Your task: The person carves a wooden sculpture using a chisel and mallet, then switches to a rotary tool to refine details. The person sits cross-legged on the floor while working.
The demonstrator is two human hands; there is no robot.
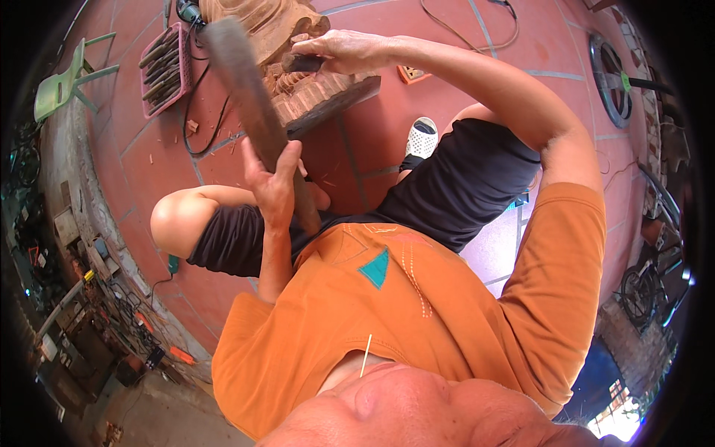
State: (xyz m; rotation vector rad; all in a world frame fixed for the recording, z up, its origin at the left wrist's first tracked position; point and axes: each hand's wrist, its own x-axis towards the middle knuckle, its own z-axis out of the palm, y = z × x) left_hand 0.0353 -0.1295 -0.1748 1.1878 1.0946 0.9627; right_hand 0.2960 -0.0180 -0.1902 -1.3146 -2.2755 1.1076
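A: What worries you most here?

B: A missed blow. The wooden club (259,112) slants from upper left toward the centre, its upper end blurred. Should its swing stray, it could hit the right hand (344,52) at upper centre, because those fingers sit so close to the short dark tool (302,64).

A: Anything else?

B: The tool might skid and gouge the carved wood (287,33), top centre, if its angle is wrong; I can't make out its tip. The carving could also shift under a hard knock, since I see no clamp around its dark base (339,106).

A: And the fingers?

B: On the left hand (272,179), left of centre, they are wrapped around the club, thumb on one side and forefinger on the other, opened only as wide as the wood. A slack hold there would let it twist.

A: The right ones?

B: Curled closely about the dark tool, against the carving; how firmly, I can't tell.

A: Any hazard on the floor (536,93)?

B: Perhaps the black cable (196,153) at upper left, near the pink basket (185,71) of tools: a foot could snag it.
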